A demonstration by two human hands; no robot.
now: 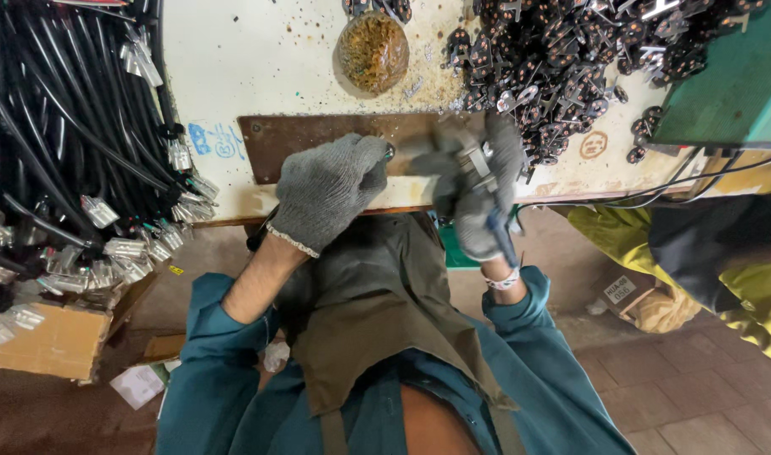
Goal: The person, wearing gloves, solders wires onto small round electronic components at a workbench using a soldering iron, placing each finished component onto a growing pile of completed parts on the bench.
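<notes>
Mid-assembly at the near bench edge: left hand [330, 190] pinching a small metal part [389, 152], blurred right hand [478, 190] gripping a blue-handled tool [496, 232]; next, steady alignment on the brown plate [297, 139].

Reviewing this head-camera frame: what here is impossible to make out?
- Right hand: motion blur smears the glove and the blue-handled tool, so the grip is unclear.
- Left hand: the glove covers whatever it pinches on the brown plate.
- Black cables: cut off by the left edge.
- Pile of small black parts: cut off by the top edge, too small to identify.
</notes>
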